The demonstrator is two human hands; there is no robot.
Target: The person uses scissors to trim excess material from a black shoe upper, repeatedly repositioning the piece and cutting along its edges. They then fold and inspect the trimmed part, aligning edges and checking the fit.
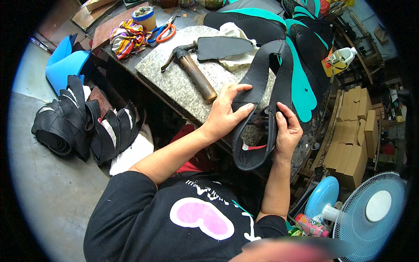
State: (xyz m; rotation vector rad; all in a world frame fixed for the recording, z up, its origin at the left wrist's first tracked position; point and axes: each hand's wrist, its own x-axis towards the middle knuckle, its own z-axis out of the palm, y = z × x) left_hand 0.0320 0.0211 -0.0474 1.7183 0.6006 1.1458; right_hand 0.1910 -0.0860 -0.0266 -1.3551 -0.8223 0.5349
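Note:
A black shoe upper (255, 81) is held over the front of a grey stone slab (152, 65), its rounded near end hanging past the slab toward me. My left hand (227, 109) grips its left side, thumb across the edge and index finger stretched along the surface. On the opposite side my right hand (288, 131) pinches the edge between thumb and fingers. A red strip (255, 147) shows inside the near end. Left of the upper lies a hammer (196, 76) with a wooden handle. A flat black sole-shaped piece (224, 47) rests on crumpled white cloth (233, 30).
Black and teal shoe parts (301, 83) crowd the bench's right side. Scissors (163, 34), a striped cloth (128, 38) and a tub (144, 17) stand at the back left. Rolled black pieces (65, 124) sit at left; cartons (349, 148) and a fan (371, 214) at right.

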